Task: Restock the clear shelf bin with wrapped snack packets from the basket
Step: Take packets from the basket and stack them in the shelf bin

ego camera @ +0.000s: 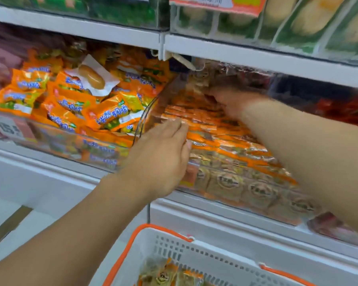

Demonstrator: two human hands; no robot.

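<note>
Packets [221,141] in bin, under both hands.

Both bare forearms reach forward. The left hand [161,153] is palm-down, fingers [177,125] straight and together. The right hand [232,101], blurred, extends farther.

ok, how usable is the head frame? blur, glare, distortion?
Head view: motion blur smears the right hand and the packets in the clear bin; the left hand is sharper. The orange packets in the left bin read fairly crisp, with foil glare. Wide-angle distortion tilts and bows the shelf edges. Lighting is even, no hard shadows. The basket is cropped at the bottom.
</note>
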